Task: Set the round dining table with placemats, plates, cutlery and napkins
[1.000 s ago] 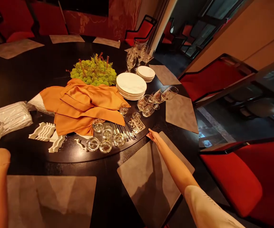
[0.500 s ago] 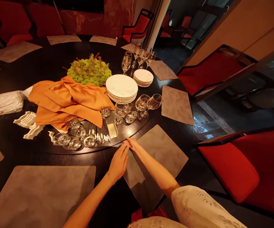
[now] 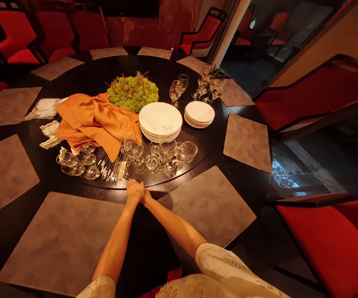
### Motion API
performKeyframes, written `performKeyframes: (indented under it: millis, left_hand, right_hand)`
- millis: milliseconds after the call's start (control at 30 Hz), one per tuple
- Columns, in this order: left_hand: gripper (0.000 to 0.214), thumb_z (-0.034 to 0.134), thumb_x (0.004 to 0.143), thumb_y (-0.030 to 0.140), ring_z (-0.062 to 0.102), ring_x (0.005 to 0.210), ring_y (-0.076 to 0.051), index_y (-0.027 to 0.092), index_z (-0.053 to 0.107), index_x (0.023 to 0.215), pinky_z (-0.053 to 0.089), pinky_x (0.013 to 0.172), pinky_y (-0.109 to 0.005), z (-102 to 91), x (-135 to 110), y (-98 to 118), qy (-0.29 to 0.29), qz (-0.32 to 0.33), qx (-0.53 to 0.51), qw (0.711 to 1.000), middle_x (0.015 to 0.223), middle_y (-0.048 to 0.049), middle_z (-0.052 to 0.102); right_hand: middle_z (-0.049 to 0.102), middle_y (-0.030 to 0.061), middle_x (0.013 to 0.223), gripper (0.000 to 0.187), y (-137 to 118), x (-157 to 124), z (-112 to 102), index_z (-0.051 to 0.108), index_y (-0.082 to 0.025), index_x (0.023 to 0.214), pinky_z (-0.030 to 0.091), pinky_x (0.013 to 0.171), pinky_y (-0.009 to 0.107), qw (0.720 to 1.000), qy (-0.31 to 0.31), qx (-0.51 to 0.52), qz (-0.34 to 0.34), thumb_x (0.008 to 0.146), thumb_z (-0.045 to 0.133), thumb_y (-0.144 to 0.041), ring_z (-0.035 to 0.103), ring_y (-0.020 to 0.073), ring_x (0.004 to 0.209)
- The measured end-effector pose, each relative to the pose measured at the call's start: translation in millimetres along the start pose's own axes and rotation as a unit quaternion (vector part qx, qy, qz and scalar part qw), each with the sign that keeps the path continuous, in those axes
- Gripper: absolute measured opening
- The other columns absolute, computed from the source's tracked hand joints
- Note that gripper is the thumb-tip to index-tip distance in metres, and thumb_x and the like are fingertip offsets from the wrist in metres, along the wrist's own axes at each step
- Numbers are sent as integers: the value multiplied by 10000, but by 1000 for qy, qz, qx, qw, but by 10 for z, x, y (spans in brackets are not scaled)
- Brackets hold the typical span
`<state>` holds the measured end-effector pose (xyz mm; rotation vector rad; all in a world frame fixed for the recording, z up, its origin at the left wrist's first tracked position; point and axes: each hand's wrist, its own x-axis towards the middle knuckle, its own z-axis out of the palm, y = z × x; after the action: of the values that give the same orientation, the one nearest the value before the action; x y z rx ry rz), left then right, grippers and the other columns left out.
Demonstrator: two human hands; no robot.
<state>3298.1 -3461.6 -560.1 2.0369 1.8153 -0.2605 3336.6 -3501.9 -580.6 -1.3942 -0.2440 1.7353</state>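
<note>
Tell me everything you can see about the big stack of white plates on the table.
The larger stack of white plates is a neat pile of round, glossy plates that look ceramic, with a faint marbled sheen on top; the exact count is hard to tell. It sits flat on the dark turntable, beside a smaller stack of plates, with stemmed glasses just in front. An orange satin cloth appears to touch its left side.

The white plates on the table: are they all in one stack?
No, there is a larger stack of plates and, beside it, a smaller stack of plates.
</note>
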Motion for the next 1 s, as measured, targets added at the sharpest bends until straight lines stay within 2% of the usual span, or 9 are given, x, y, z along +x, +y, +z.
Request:
performKeyframes:
  millis: [100, 167, 200, 300, 367, 467, 567, 733, 1000]
  left_hand:
    - [602, 300, 867, 295, 306, 1272, -388, -139, 318, 1283, 294, 1000, -478, -63, 86, -287, -5, -16, 10, 1000, 1354, -349, 282]
    - [615, 302, 858, 302, 298, 1279, -379, -124, 298, 1301, 308, 991, -472, -112, 174, -469, -16, -36, 12, 999, 1369, -335, 267]
    - [620, 300, 856, 302, 295, 1281, -378, -126, 291, 1304, 309, 990, -473, -138, 226, -550, -22, -48, 12, 999, 1370, -336, 261]
    - [647, 295, 854, 309, 275, 1289, -385, -157, 259, 1301, 292, 1002, -472, -221, 380, -761, -38, -76, 15, 996, 1368, -359, 236]
    - [660, 291, 854, 307, 253, 1297, -390, -179, 234, 1296, 279, 1012, -460, -281, 462, -900, -49, -85, 20, 995, 1374, -368, 207]
    - [638, 285, 854, 282, 235, 1306, -380, -168, 226, 1302, 276, 1013, -440, -380, 541, -1140, -65, -79, 30, 994, 1388, -355, 191]
    - [597, 293, 849, 252, 245, 1314, -341, -108, 249, 1323, 294, 1005, -411, -474, 604, -1401, -81, -57, 37, 994, 1406, -316, 201]
    - [638, 364, 791, 235, 223, 1327, -312, -99, 245, 1322, 290, 1015, -359, -593, 769, -1822, -100, -42, 54, 993, 1419, -305, 175]
    - [581, 323, 728, 158, 356, 1275, -219, 41, 357, 1296, 331, 985, -296, -807, 1086, -2486, -103, -18, 67, 992, 1413, -169, 322]
  right_hand:
    - [672, 78, 682, 88, -137, -216, -336, 641, -107, 732, 516, 591, 306, 984, -104, -78, 124, 731, 584, -175, 646, 185, 608]
    - [684, 113, 784, 166, -454, -399, -792, 656, -89, 831, 494, 524, 217, 945, -208, -152, 202, 684, 642, -165, 659, 172, 628]
    - [683, 134, 808, 205, -677, -477, -1048, 655, -76, 861, 471, 478, 185, 933, -218, -174, 227, 680, 654, -172, 660, 174, 626]
    - [680, 138, 749, 182, -1470, -560, -1696, 643, -49, 892, 365, 366, 106, 967, -106, -139, 184, 727, 604, -114, 628, 126, 524]
    - [664, 105, 654, 137, -1962, -447, -1882, 633, -53, 867, 315, 330, 86, 991, 3, -98, 93, 788, 536, -106, 576, 83, 444]
    - [642, 91, 613, 185, -2467, -69, -1738, 605, -56, 826, 370, 356, 103, 991, 89, -98, -31, 842, 512, -216, 567, 84, 446]
    - [621, 100, 597, 370, -2686, 376, -1298, 574, -52, 787, 448, 406, 163, 982, 117, -128, -77, 830, 527, -417, 585, 113, 481]
    - [570, 69, 527, 432, -2689, 821, -670, 553, -52, 756, 480, 434, 203, 976, 128, -170, -40, 801, 547, -481, 573, 124, 491]
    - [572, 42, 516, 277, -2499, 916, -401, 552, -85, 751, 486, 462, 161, 990, 57, -123, -25, 869, 498, -330, 563, 90, 473]
